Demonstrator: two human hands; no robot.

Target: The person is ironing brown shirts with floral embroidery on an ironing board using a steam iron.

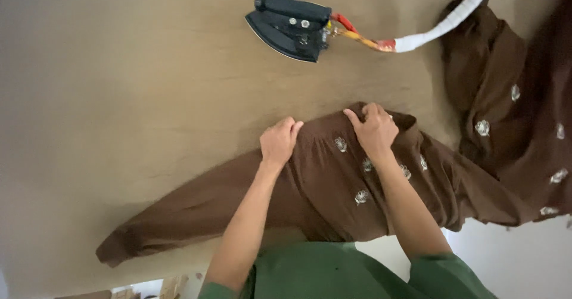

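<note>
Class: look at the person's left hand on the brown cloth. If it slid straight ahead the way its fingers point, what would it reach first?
Probably the black flat iron. The left hand points up the bare tan padded table toward it; depth is unclear.

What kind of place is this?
Probably an ironing spot at home: a black iron rests on a padded tan table, and two hands spread brown embroidered cloth.

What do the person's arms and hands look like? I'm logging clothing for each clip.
Both forearms are bare, with plain green fabric sleeves ending near the elbows. The left hand and right hand wear no gloves. No watch or bracelet shows on either wrist.
</note>
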